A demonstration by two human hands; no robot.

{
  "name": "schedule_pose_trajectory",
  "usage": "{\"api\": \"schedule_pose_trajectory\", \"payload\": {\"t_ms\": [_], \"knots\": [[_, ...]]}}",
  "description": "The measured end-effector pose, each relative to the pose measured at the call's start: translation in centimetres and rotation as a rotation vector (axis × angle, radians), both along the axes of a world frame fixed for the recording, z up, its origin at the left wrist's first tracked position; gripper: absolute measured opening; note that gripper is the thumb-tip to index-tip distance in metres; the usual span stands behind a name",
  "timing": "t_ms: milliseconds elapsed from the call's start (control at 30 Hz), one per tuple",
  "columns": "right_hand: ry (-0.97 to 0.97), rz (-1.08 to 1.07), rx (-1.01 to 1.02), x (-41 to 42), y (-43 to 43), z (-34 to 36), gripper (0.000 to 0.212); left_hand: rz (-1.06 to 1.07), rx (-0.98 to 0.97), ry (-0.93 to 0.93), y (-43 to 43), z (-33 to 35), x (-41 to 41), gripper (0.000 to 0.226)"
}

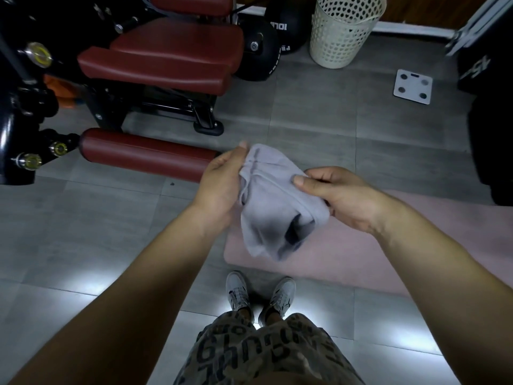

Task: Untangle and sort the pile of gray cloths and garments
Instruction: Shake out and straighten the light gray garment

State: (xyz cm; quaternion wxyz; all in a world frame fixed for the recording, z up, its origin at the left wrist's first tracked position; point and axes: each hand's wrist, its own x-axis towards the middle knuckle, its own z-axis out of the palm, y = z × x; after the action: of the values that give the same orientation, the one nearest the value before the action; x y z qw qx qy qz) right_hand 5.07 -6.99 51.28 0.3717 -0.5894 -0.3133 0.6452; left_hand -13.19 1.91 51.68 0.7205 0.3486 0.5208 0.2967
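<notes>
A bunched gray cloth (273,207) hangs in the air between both hands, above the floor, with a dark fold showing near its lower end. My left hand (222,184) grips its left side, thumb up at the top edge. My right hand (337,194) pinches its right side, thumb pressed on top of the fabric. No pile of other cloths is in view.
A pink mat (361,257) lies on the gray tiled floor under the cloth. A red-padded gym machine (155,65) stands at the upper left. A white perforated basket (344,29) and a white scale (412,86) sit at the far right. My shoes (259,295) are below.
</notes>
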Motion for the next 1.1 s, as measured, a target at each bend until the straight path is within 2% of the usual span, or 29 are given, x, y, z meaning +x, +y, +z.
{"api": "schedule_pose_trajectory", "payload": {"t_ms": [67, 100, 200, 233, 300, 400, 467, 567, 667, 767, 833, 900, 933, 1033, 1100], "knots": [[-0.022, -0.084, 0.045, 0.2, -0.2, -0.4, 0.029, 0.021, -0.220, -0.153, 0.0, 0.3, 0.0, 0.042], [-0.050, -0.135, 0.078, 0.2, -0.3, -0.5, 0.033, -0.027, -0.256, -0.197, 0.0, 0.3, -0.1, 0.051], [-0.128, -0.232, 0.180, 0.1, -0.2, -1.1, 0.048, -0.174, -0.089, -0.098, -0.2, -1.0, -0.4, 0.072], [-0.147, -0.249, 0.198, 0.1, -0.2, -1.1, 0.049, -0.176, -0.052, -0.065, -0.2, -1.4, -0.5, 0.069], [-0.133, -0.241, 0.203, 0.3, -0.3, -0.7, 0.046, -0.156, -0.079, -0.113, -0.1, -1.8, -0.5, 0.046], [-0.089, -0.034, 0.068, 1.5, -0.8, -0.3, 0.025, -0.050, -0.222, -0.280, 0.3, -1.7, -0.7, 0.031], [-0.185, 0.147, -0.035, 2.3, -1.3, -0.4, 0.027, 0.015, -0.244, -0.295, 0.6, -1.7, -0.8, 0.020], [-0.463, 0.300, -0.127, 3.1, -1.5, -0.7, 0.042, 0.020, -0.164, -0.164, 0.4, -2.0, -0.8, 0.017], [-0.562, 0.235, -0.075, 3.1, -1.2, -0.8, 0.037, -0.090, -0.001, 0.091, 0.1, -2.5, -1.4, 0.013], [-0.428, 0.081, 0.012, 2.5, -0.7, -0.3, 0.023, -0.446, 0.220, 0.295, 0.4, -2.3, -2.8, 0.025], [-0.364, 0.068, 0.051, 1.9, -0.2, 0.1, 0.023, -0.672, 0.277, 0.254, 0.4, -1.6, -3.0, 0.039], [-0.349, 0.126, 0.085, 1.1, 0.3, 0.4, 0.023, -0.769, 0.223, 0.145, 0.3, -1.0, -2.2, 0.048], [-0.365, 0.154, 0.096, 0.8, 0.4, 0.5, 0.025, -0.795, 0.238, 0.148, 0.2, -0.9, -1.5, 0.045], [-0.408, 0.154, 0.115, 0.3, 0.3, 0.6, 0.029, -0.820, 0.366, 0.206, 0.4, -1.2, -0.3, 0.014], [-0.365, 0.120, 0.114, 0.5, 0.1, 0.7, 0.028, -0.831, 0.340, 0.162, 0.5, -1.3, -0.1, 0.019]]}}
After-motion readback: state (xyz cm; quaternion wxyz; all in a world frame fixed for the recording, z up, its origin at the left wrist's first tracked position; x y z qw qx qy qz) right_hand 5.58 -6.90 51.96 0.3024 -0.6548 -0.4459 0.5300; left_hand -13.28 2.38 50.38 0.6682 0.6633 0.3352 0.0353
